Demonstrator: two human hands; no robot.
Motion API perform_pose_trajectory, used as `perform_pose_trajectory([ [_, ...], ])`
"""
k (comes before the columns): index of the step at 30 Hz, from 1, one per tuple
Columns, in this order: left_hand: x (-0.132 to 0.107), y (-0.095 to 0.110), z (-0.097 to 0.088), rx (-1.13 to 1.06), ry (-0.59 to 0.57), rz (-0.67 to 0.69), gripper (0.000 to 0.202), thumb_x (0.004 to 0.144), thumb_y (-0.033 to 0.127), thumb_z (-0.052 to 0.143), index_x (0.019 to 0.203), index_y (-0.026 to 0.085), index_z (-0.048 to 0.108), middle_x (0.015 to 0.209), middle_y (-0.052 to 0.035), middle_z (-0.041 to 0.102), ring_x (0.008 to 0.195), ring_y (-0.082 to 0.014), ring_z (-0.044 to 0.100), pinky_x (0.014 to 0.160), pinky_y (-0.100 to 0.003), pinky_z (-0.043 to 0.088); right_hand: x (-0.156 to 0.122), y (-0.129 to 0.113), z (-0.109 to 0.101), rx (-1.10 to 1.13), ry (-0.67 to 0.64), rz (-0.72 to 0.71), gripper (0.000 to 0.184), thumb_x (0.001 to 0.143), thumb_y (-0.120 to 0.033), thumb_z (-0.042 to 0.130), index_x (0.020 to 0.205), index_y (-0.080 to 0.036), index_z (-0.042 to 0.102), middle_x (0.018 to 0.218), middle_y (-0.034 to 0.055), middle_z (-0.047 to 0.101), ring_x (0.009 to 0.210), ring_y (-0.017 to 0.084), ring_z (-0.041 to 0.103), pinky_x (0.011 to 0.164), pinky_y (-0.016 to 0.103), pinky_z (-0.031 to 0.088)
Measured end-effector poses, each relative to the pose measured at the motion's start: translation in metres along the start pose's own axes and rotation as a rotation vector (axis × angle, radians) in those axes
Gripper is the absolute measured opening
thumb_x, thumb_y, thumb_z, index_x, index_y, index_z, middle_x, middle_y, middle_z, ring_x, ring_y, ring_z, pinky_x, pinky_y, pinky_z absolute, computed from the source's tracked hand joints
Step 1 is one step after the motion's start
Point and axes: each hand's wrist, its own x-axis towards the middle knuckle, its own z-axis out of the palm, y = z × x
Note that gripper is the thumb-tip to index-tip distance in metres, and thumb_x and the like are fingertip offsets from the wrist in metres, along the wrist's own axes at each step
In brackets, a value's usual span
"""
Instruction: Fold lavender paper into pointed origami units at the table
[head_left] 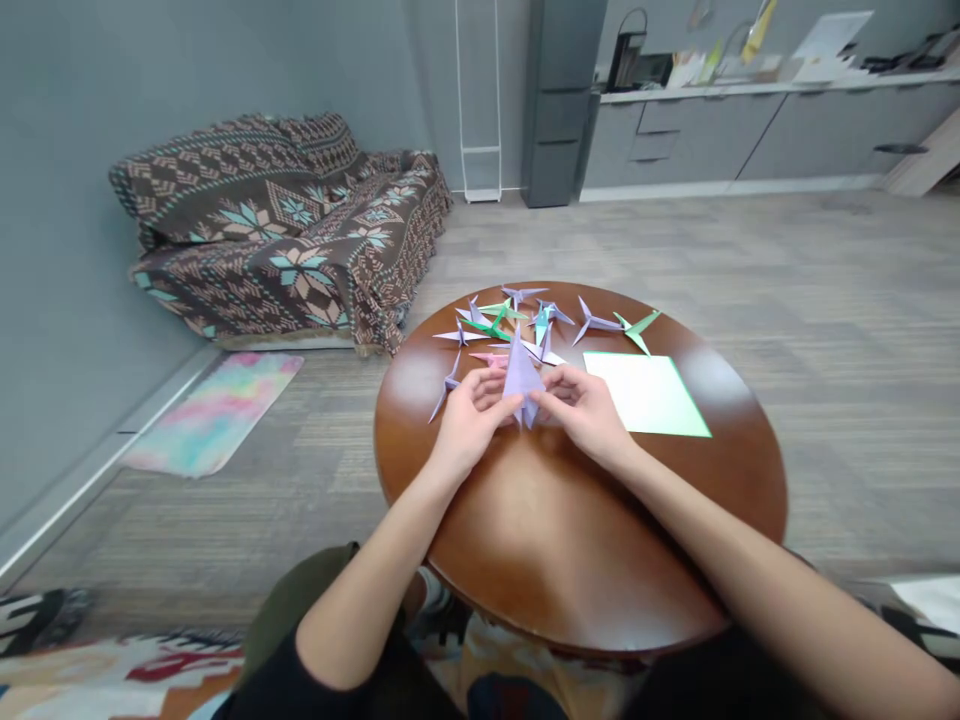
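My left hand (472, 420) and my right hand (585, 410) pinch opposite sides of a folded lilac origami piece (521, 378), which stands with its point up above the round wooden table (570, 545). Just beyond my hands lie several finished paper cranes (592, 322) in purple, blue and green, some overlapping. One purple crane (448, 385) lies close to my left hand. To the right of my right hand lies a flat square sheet of pale green origami paper (645, 393).
A sofa (285, 230) under a patterned brown throw stands against the wall at left. A multicoloured mat (214, 413) lies on the floor beside it. Grey cabinets (720, 135) and a white rack (478, 100) stand at the back. A patterned rug (112, 680) lies near my feet.
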Motion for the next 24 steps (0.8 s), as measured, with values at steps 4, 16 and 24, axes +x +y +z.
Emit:
perform_pose_trajectory([
  [4,0.0045,-0.0064,-0.0030,-0.002,0.017,0.056,0.047,0.062,0.030,0.095,0.093,0.016,0.063,0.099,-0.0078,0.079,0.099,-0.0234,0.075,0.089,-0.034,0.060,-0.0009,0.0025,-0.0017,-0.036,-0.083,-0.114,0.027,0.084,-0.042,0.080,0.075,-0.020,0.067,0.123,0.0117,0.072,0.113,0.026,0.071,0.092,0.038,0.058],
  [16,-0.0020,0.0008,0.0016,0.089,-0.094,0.038,0.029,0.072,0.030,0.087,0.079,0.016,0.062,0.084,-0.0025,0.076,0.077,-0.0154,0.072,0.079,-0.026,0.055,-0.0016,0.0003,-0.0046,-0.289,-0.067,-0.243,0.013,0.092,-0.024,0.069,0.100,-0.022,0.079,0.109,0.0067,0.082,0.102,0.027,0.077,0.098,0.042,0.057],
  [24,0.0023,-0.0022,0.0000,0.068,-0.027,0.086,0.038,0.066,0.036,0.090,0.080,0.016,0.061,0.087,-0.0026,0.074,0.078,-0.0153,0.070,0.079,-0.027,0.056,-0.0012,0.0020,-0.0039,-0.242,0.011,-0.213,0.008,0.088,-0.028,0.074,0.090,-0.021,0.073,0.095,0.0073,0.079,0.088,0.024,0.075,0.089,0.041,0.059],
])
